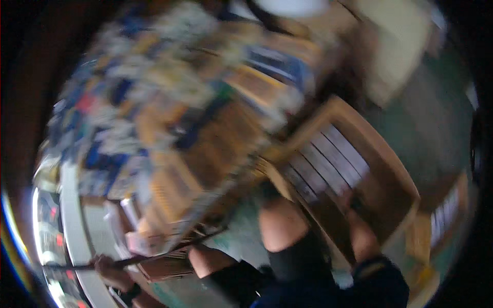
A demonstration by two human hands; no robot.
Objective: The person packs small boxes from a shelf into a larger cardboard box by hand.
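My right hand reaches down into a large open cardboard box. It is at the near end of a row of flat white packs, which fill the far side of the box. Motion smears its fingers, so I cannot tell whether they grip a pack. Off to the left, my left hand is closed round a long, thin dark bar. The bar runs along the near edge of a heaped surface. A dark band circles my left wrist.
A heap of blurred yellow, blue and white packages spreads across the left and middle. Another cardboard box with white packs stands at the right. My bent knees are between the heap and the large box, above a green floor.
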